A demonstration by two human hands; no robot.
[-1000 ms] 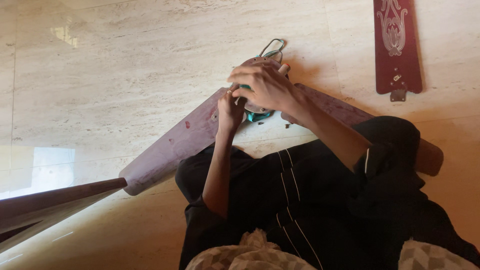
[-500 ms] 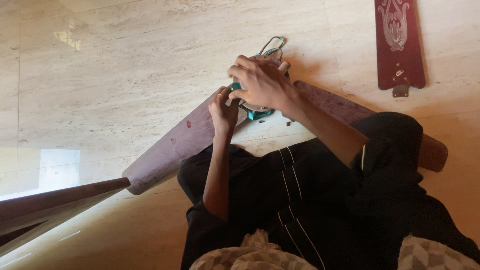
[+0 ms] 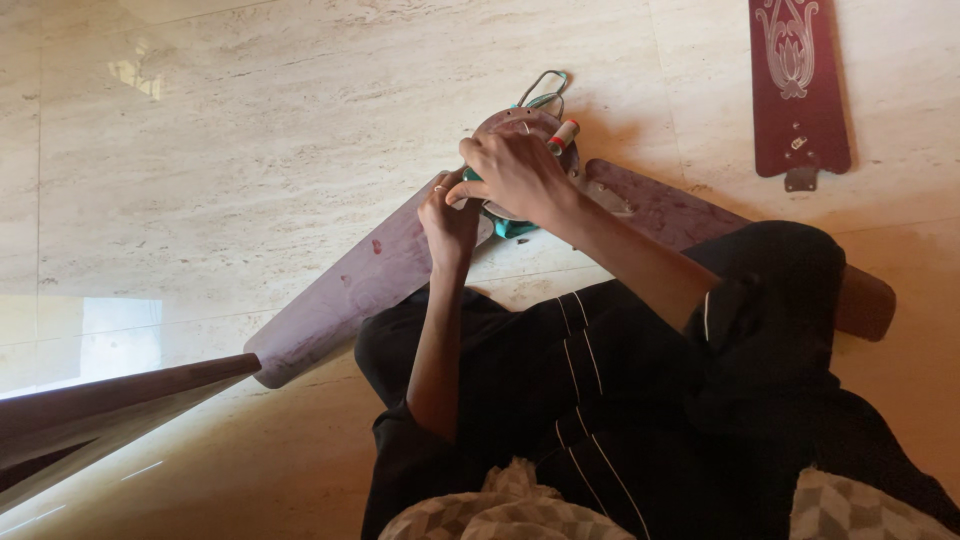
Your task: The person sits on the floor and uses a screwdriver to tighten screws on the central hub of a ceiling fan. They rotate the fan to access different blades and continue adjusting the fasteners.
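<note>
So the person is sitting on the marble floor (image 3: 230, 150) in black trousers, with a ceiling fan taken down and lying flat in front of their knees. The fan's round motor hub (image 3: 520, 128) sits just past both hands, and two dark maroon blades are still on it: the left blade (image 3: 350, 290) runs out toward the lower left, the right blade (image 3: 680, 210) goes under the person's raised knee.

The right hand (image 3: 515, 178) is laid over the near side of the hub, fingers (image 3: 478, 160) curled down and closed on its rim, so the hub is partly hidden under the palm. The left hand (image 3: 450, 215) comes up from below and presses against the hub's near edge right where the left blade meets it; its fingers are bunched together there, a ring showing on one, but I can't tell what exactly they're pinching, if anything. The two hands are touching each other.

A small red and white cylinder (image 3: 563, 134) pokes out on the hub just beside the right hand's knuckles, and a loop of green wire (image 3: 545, 92) sticks out the far side. Something teal (image 3: 512, 228) peeks out under the right wrist.

A third, loose blade (image 3: 798, 85) with a pale ornament and its metal bracket lies well apart at the upper right. Another dark blade (image 3: 110, 400) cuts into view at the lower left.
</note>
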